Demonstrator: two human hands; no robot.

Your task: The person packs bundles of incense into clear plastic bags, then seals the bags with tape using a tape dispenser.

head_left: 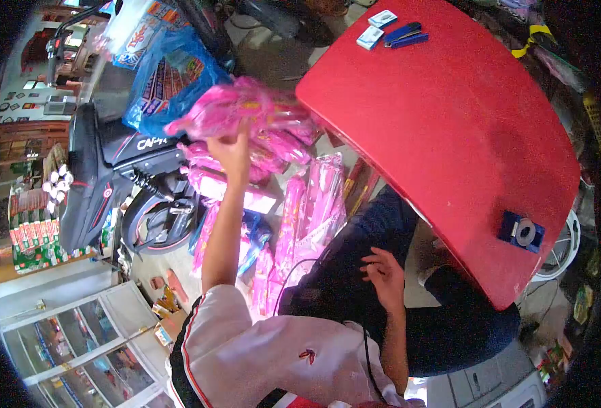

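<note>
My left hand (232, 153) is stretched out over a pile at the left of the red table, its fingers closed on a pink plastic-wrapped packet (225, 109). More pink packets (283, 146) lie beneath and beside it, and what is inside them I cannot make out. Below the pile, long pink packages in clear plastic (310, 204) lean together near my leg. My right hand (385, 272) hovers above my lap, fingers loosely apart and holding nothing.
On the red table (436, 129) lie a blue stapler (406, 35), two small boxes (375, 30) and a blue object with a grey ring (522, 232). A blue plastic bag (168, 81) and a motorbike (137, 156) stand left. A glass cabinet (76, 347) is lower left.
</note>
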